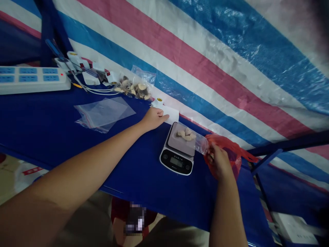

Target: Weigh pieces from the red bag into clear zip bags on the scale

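a thin, clear plastic bag (199, 141) with pale, irregular chunks (189, 134) lies on a flat, rounded black-and-white digital scale (177, 163) upon the blue table (138, 161). the bag's long axis runs slantwise, and its tube-like end points toward the right hand (217, 157). this hand is curled before a crinkled red plastic bag (231, 145); i cannot tell what it grips. the left hand (153, 119), well apart, bends at smooth white paper (174, 115), its grip unclear.

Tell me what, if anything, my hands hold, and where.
It cannot be told: the right hand is at the clear bag's right end, the left hand at the white item.
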`<action>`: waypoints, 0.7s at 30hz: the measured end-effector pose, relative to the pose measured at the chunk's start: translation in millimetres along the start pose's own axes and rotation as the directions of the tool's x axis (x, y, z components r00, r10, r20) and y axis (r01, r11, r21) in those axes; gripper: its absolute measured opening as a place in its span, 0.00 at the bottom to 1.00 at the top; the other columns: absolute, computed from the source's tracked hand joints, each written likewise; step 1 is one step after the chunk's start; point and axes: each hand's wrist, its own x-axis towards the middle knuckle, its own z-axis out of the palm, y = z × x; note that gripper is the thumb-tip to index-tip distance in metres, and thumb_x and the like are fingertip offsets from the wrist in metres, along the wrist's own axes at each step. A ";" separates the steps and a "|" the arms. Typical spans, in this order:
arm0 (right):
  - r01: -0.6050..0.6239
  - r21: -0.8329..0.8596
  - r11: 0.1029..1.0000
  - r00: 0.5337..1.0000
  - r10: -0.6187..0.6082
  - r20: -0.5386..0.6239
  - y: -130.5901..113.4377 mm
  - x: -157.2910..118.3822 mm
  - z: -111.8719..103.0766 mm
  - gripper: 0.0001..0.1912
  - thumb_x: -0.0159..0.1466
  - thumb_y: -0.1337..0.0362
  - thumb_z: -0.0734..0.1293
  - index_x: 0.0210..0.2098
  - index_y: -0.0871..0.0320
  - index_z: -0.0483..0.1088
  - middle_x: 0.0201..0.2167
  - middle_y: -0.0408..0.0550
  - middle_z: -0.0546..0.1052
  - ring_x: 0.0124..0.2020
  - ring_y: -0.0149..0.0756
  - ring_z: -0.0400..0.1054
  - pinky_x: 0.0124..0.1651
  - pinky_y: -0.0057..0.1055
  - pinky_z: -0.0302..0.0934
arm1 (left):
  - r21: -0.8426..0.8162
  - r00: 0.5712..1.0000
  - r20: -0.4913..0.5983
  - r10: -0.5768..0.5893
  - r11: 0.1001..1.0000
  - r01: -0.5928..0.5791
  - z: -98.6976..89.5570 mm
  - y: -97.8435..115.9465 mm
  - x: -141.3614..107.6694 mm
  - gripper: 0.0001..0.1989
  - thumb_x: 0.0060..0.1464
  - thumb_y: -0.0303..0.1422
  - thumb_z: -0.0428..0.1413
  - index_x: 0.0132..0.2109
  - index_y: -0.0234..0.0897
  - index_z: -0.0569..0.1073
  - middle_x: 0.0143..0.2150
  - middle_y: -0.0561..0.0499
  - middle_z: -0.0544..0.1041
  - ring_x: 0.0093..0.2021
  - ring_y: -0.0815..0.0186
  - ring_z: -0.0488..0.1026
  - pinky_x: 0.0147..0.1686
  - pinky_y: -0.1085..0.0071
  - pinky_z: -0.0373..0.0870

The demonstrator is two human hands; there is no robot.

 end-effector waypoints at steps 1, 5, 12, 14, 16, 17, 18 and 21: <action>-0.005 0.033 0.999 1.000 0.005 0.010 0.8 0.7 -0.4 0.20 0.53 0.48 0.74 0.26 0.59 0.71 0.19 0.40 0.68 0.14 0.23 0.56 0.15 0.22 0.41 | 0.040 1.000 0.003 0.009 0.999 -0.009 0.9 -0.8 0.2 0.27 0.49 0.32 0.59 0.20 0.39 0.45 0.20 0.59 0.44 0.23 0.74 0.45 0.28 0.68 0.43; 0.006 0.185 0.983 0.997 -0.020 0.073 -1.5 -0.3 -8.4 0.12 0.51 0.58 0.74 0.30 0.59 0.74 0.23 0.42 0.73 0.21 0.27 0.65 0.19 0.22 0.53 | 0.085 0.999 0.035 0.018 0.996 -0.021 1.5 -3.1 0.5 0.25 0.49 0.30 0.57 0.20 0.40 0.46 0.19 0.59 0.44 0.23 0.73 0.45 0.27 0.68 0.44; 0.025 0.165 0.986 0.998 -0.034 0.054 0.8 2.8 -18.8 0.14 0.44 0.67 0.73 0.32 0.60 0.76 0.28 0.46 0.80 0.29 0.32 0.73 0.31 0.24 0.68 | 0.103 0.997 0.059 0.055 0.993 -0.061 4.3 -6.8 1.1 0.23 0.48 0.29 0.57 0.21 0.39 0.47 0.20 0.59 0.47 0.23 0.73 0.48 0.28 0.69 0.47; 0.050 0.125 0.991 0.998 -0.054 0.028 1.6 3.3 -16.9 0.16 0.45 0.66 0.76 0.34 0.60 0.76 0.28 0.47 0.80 0.29 0.33 0.74 0.33 0.25 0.69 | 0.111 0.997 0.057 0.047 0.992 -0.054 4.9 -7.2 1.5 0.23 0.48 0.29 0.57 0.21 0.39 0.47 0.20 0.59 0.47 0.23 0.73 0.49 0.28 0.69 0.47; 0.094 0.114 0.989 0.996 -0.094 -0.004 1.6 2.4 -14.8 0.20 0.47 0.63 0.78 0.39 0.59 0.76 0.31 0.47 0.82 0.30 0.34 0.76 0.36 0.28 0.72 | 0.116 0.997 0.059 0.046 0.992 -0.053 4.9 -7.3 1.9 0.23 0.48 0.30 0.57 0.21 0.39 0.47 0.20 0.59 0.48 0.23 0.73 0.49 0.28 0.69 0.48; 0.118 0.115 0.986 0.993 -0.117 -0.018 1.4 1.7 -14.1 0.22 0.47 0.61 0.79 0.41 0.59 0.75 0.33 0.48 0.82 0.31 0.36 0.77 0.37 0.30 0.73 | 0.117 0.997 0.060 0.046 0.992 -0.053 4.9 -7.3 2.0 0.23 0.48 0.30 0.57 0.21 0.39 0.47 0.20 0.59 0.48 0.23 0.73 0.49 0.28 0.69 0.48; 0.138 0.108 0.985 0.990 -0.136 -0.028 1.1 1.1 -13.8 0.24 0.48 0.59 0.80 0.42 0.59 0.75 0.34 0.49 0.83 0.32 0.37 0.77 0.38 0.32 0.73 | 0.116 0.997 0.063 0.046 0.992 -0.053 4.8 -7.4 2.1 0.23 0.48 0.30 0.57 0.21 0.39 0.48 0.19 0.59 0.48 0.23 0.73 0.49 0.28 0.69 0.48; 0.181 0.039 0.983 0.983 -0.179 -0.040 0.4 0.6 -15.2 0.23 0.49 0.54 0.80 0.39 0.60 0.76 0.32 0.50 0.82 0.31 0.37 0.77 0.36 0.32 0.72 | 0.114 0.997 0.067 0.047 0.992 -0.055 4.7 -7.4 2.0 0.22 0.48 0.30 0.57 0.21 0.39 0.48 0.19 0.59 0.49 0.23 0.73 0.49 0.28 0.69 0.48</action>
